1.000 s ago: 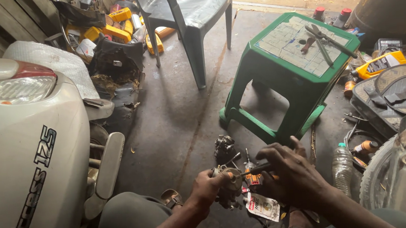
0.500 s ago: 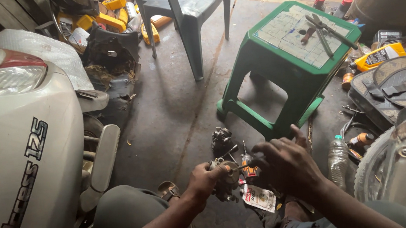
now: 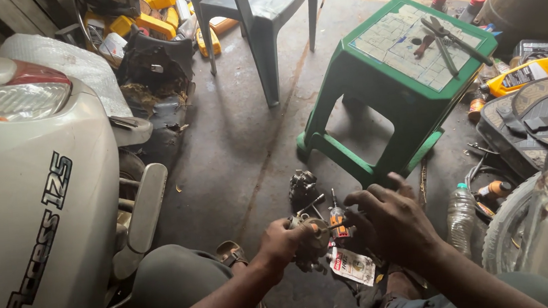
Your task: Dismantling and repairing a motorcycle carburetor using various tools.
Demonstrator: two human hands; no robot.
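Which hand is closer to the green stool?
Right. The right hand is just below the green stool, close to its front leg. The left hand, gripping a small metal engine part, sits farther left of it.

Both hands, left hand (image 3: 282,241) and right hand (image 3: 387,220), are gripping a small metal engine part (image 3: 311,230) beside a green stool (image 3: 405,78).

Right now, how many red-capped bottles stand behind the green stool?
2: both red-capped bottles stand side by side on the floor past the green stool's far right corner. Others may be hidden.
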